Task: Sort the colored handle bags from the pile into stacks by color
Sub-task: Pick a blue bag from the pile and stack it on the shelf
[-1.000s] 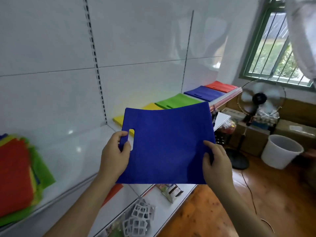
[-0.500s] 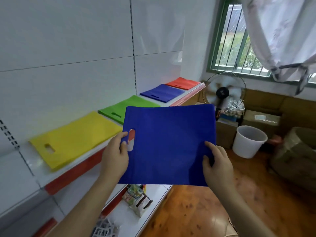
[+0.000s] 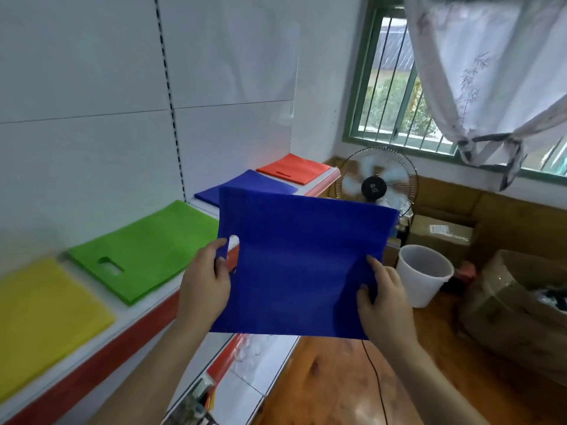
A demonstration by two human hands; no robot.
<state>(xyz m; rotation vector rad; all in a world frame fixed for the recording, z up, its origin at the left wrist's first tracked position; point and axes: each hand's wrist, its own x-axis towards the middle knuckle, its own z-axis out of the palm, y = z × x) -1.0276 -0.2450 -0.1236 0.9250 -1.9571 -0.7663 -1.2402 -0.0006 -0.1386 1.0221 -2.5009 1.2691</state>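
Note:
I hold a blue handle bag [image 3: 300, 259] flat in front of me with both hands. My left hand [image 3: 205, 283] grips its left edge by the handle cut-out, and my right hand [image 3: 380, 299] pinches its lower right edge. Along the white shelf [image 3: 144, 314] lie four stacks: yellow bags [image 3: 40, 317] at the left, green bags [image 3: 147, 250], blue bags [image 3: 245, 187] partly hidden behind the held bag, and red bags [image 3: 294, 171] at the far end.
A standing fan [image 3: 377, 185] is past the shelf's end. A white bucket [image 3: 425, 277], cardboard boxes [image 3: 441, 237] and a wrapped bundle [image 3: 518, 311] sit on the wooden floor at the right. A lower shelf [image 3: 245, 391] holds small packets.
My view has swung right along the shelf, closer to the sorted stacks; the mixed pile at the left is out of sight. Both hands keep the same hold on the blue bag.

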